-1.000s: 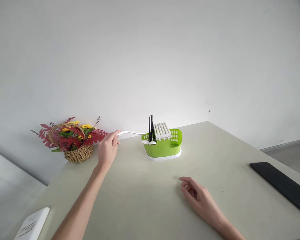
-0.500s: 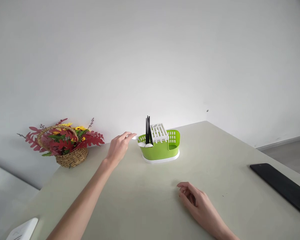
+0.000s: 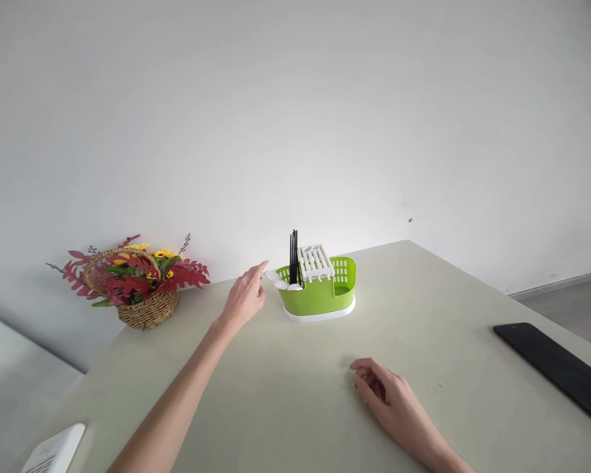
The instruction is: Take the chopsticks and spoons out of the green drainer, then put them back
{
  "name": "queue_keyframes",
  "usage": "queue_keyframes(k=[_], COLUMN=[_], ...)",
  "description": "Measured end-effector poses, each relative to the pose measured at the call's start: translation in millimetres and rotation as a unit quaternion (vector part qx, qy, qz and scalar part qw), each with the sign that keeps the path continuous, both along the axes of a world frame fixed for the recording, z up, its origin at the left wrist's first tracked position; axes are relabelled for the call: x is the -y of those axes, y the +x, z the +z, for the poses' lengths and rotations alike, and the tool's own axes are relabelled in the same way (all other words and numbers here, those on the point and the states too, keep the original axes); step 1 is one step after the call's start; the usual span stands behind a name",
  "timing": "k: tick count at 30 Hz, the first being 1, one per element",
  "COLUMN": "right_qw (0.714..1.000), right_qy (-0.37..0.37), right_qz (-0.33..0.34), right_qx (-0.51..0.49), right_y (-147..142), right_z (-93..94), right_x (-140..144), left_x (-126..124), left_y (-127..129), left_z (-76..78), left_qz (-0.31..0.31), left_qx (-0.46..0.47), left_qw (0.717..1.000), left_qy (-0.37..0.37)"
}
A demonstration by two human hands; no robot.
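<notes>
A green cutlery caddy (image 3: 320, 297) on a white base stands near the far edge of the beige table (image 3: 285, 394). Black utensils (image 3: 293, 257) stand upright in it, white spoon bowls (image 3: 282, 282) stick out at its left end, and a white slotted insert (image 3: 316, 260) sits on top. My left hand (image 3: 246, 299) hovers just left of the caddy, fingers spread, index fingertip near the white spoons, holding nothing. My right hand (image 3: 391, 394) rests on the table in front of the caddy, fingers loosely curled, with nothing in it.
A wicker basket (image 3: 145, 303) of red and yellow artificial flowers stands at the far left by the wall. A flat black object (image 3: 556, 369) lies at the table's right edge. A white box (image 3: 54, 450) sits at the near left corner.
My left hand brought a white spoon to the caddy's left end and let go of it; the hand is now open beside the caddy. My right hand has barely moved.
</notes>
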State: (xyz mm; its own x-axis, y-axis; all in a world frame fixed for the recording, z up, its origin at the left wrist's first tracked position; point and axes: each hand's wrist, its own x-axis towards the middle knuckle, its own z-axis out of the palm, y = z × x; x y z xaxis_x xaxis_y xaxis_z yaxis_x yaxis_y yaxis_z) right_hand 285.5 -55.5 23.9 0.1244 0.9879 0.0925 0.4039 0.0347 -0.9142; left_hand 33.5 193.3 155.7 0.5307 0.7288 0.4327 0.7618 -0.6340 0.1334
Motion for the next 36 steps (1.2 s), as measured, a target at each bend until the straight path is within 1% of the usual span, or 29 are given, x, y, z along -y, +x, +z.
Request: queue_keyframes(k=[2, 3, 5, 6, 8, 10, 12, 14, 16, 19, 22, 27, 32, 36], right_qw=[1.0, 1.0, 1.0, 1.0, 1.0, 1.0, 0.999, 0.999, 1.0, 1.0, 1.0, 0.998, 0.994, 0.993], right_qy=[0.009, 0.012, 0.018, 0.019, 0.022, 0.024, 0.025, 0.023, 0.019, 0.013, 0.019, 0.042, 0.077, 0.089], right_qz=[-0.006, -0.008, -0.009, -0.01, -0.011, -0.016, -0.022, -0.025, -0.024, -0.019, -0.02, -0.018, -0.027, -0.031], right_qx=[-0.003, -0.004, -0.003, -0.002, 0.001, 0.003, 0.002, -0.001, -0.003, 0.0, 0.013, 0.035, 0.072, 0.074], right_y=[-1, -1, -2, -2, -3, -5, -6, -7, -8, -7, -5, -5, -8, -9], right_z=[0.3, 0.5, 1.1, 1.5, 2.6, 3.9, 5.2, 6.1, 6.6, 7.3, 8.4, 7.6, -2.8, -8.7], right_x=[0, 0, 0, -1, -1, -1, -2, -2, -2, -3, -5, -8, -13, -16], left_x=[-2, -2, -1, 0, 4, 7, 7, 6, 3, 0, -2, -9, -19, -25], left_y=[-4, -4, 1, 6, 19, 35, 49, 60, 69, 86, 109, 155, 200, 224], left_z=[-16.6, -26.9, -49.1, -59.9, -78.5, -92.4, -102.2, -109.3, -114.3, -118.4, -119.4, -123.5, -131.8, -134.3], left_qz=[0.02, 0.029, 0.038, 0.035, 0.013, -0.01, -0.012, 0.014, 0.049, 0.084, 0.091, 0.086, 0.091, 0.072], left_qx=[0.069, 0.105, 0.175, 0.204, 0.244, 0.276, 0.304, 0.311, 0.28, 0.225, 0.204, 0.194, 0.192, 0.196], left_qw=[0.994, 0.985, 0.956, 0.941, 0.922, 0.915, 0.913, 0.917, 0.932, 0.952, 0.96, 0.967, 0.97, 0.971], left_qy=[-0.08, -0.133, -0.232, -0.266, -0.3, -0.294, -0.273, -0.249, -0.224, -0.189, -0.168, -0.139, -0.119, -0.118])
